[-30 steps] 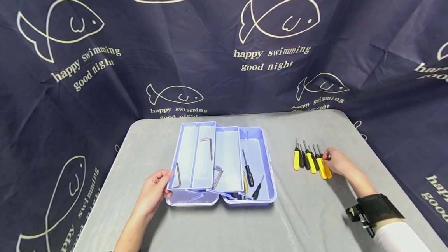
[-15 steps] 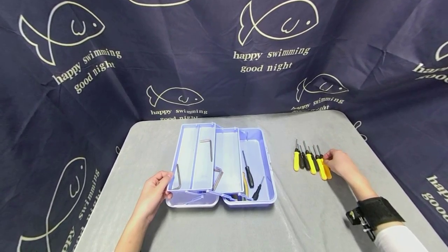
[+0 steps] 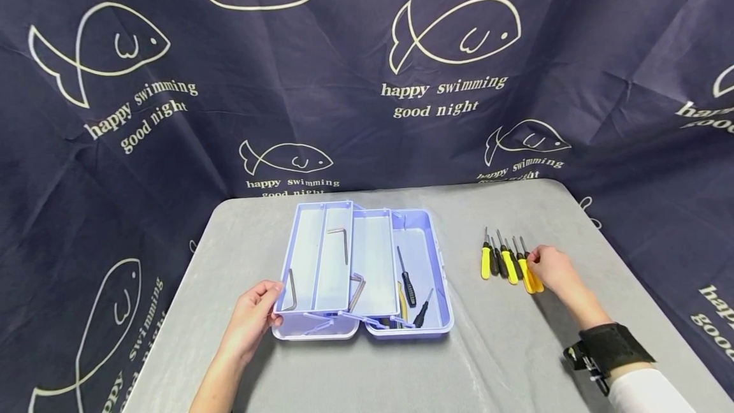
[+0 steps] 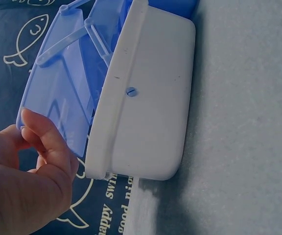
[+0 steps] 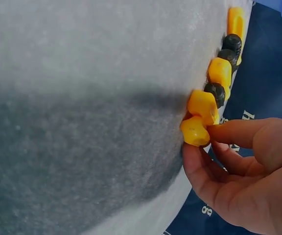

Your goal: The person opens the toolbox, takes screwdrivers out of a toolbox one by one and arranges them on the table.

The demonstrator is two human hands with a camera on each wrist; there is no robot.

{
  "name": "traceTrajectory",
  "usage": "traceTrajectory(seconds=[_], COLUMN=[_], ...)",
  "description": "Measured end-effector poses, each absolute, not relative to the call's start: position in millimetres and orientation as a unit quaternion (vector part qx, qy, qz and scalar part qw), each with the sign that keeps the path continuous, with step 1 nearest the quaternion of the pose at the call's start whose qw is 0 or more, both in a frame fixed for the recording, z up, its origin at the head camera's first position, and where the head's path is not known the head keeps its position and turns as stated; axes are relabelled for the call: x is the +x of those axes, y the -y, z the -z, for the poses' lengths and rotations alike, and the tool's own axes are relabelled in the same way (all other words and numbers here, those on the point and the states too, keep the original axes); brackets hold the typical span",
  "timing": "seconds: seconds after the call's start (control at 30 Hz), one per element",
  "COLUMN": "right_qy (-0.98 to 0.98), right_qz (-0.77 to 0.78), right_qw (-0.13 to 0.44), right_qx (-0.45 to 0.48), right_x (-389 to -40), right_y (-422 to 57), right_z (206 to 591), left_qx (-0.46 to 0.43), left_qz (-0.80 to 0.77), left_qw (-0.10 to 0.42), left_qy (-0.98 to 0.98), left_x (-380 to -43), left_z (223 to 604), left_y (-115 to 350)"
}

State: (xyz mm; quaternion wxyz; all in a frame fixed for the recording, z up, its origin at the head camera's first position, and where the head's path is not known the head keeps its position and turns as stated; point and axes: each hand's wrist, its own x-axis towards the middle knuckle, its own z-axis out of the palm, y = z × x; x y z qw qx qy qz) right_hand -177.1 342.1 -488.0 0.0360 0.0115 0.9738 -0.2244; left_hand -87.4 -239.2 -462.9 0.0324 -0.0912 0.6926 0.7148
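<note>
Head view: a grey desk (image 3: 504, 349) fills the lower half of the frame before a dark blue fish-print curtain (image 3: 229, 101). At centre stands an opened lilac toolbox (image 3: 367, 269), its trays fanned out to the left. Hex keys (image 3: 341, 241) lie in the trays, and two black screwdrivers (image 3: 407, 276) in the right-hand compartment. The left hand (image 3: 252, 317), lower left of centre, grips the near left corner of the top tray with curled fingers. To the right, well apart from the box, a row of yellow and black screwdrivers (image 3: 507, 260) lies on the desk. The right hand (image 3: 553, 269) touches the rightmost yellow one (image 3: 532, 278); a black wrist strap (image 3: 610, 346) shows below it.

Left wrist view: the toolbox's (image 4: 146, 98) pale base fills the centre. The left hand (image 4: 28, 171), lower left, has its thumb and fingers curled round the tray's edge.

Right wrist view: the screwdriver handles (image 5: 219, 83) line the upper right. The right hand (image 5: 244, 176), lower right, seems to pinch the nearest yellow handle (image 5: 197, 129) between thumb and finger, though the grip is partly hidden.
</note>
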Motion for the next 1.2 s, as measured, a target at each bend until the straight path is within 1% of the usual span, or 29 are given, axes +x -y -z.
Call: traceTrajectory(seconds=[0.23,0.4,0.57,0.77,0.93,1.07,1.2], right_qy=[-0.974,-0.977,-0.976,-0.966,-0.962,-0.965,-0.966], right_qz=[0.221,0.212,0.216,0.253,0.260,0.239,0.211], right_qw=[0.049,0.035,0.009,-0.028,-0.030,0.005,0.066], right_qx=[-0.001,-0.005,-0.015,-0.042,-0.075,-0.109,-0.135], right_x=[-176,-177,-181,-201,-220,-227,-230], right_y=[-342,-339,-319,-262,-202,-160,-128], right_z=[490,484,470,440,410,397,399], left_qx=[-0.096,-0.096,-0.092,-0.082,-0.086,-0.094,-0.091], left_qz=[-0.716,-0.715,-0.716,-0.721,-0.726,-0.722,-0.719], left_qw=[0.035,0.036,0.038,0.028,0.027,0.033,0.039], left_qy=[-0.691,-0.691,-0.691,-0.687,-0.681,-0.685,-0.688], left_x=[-86,-86,-87,-90,-91,-90,-89], left_z=[465,464,463,458,458,461,462], left_y=[240,240,241,243,243,242,240])
